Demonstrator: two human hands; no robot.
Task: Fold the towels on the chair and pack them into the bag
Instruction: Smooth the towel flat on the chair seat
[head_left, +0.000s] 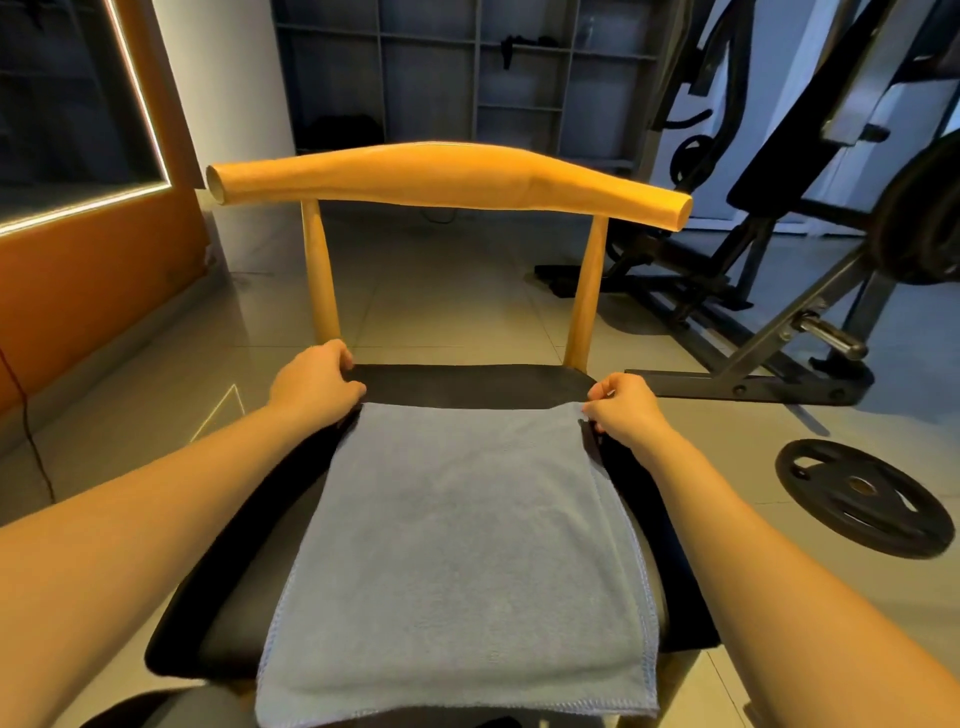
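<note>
A light blue towel (457, 551) lies spread over the black seat of a wooden chair (447, 176), its near edge hanging over the seat's front. My left hand (317, 382) pinches the towel's far left corner. My right hand (623, 408) pinches the far right corner. Both corners sit near the back of the seat, below the chair's backrest posts. No bag is in view.
A black weight plate (862, 496) lies on the tiled floor to the right. A weight bench and gym frame (779, 322) stand behind it. An orange wall panel (88, 270) runs along the left, and grey shelving (467, 73) stands at the back.
</note>
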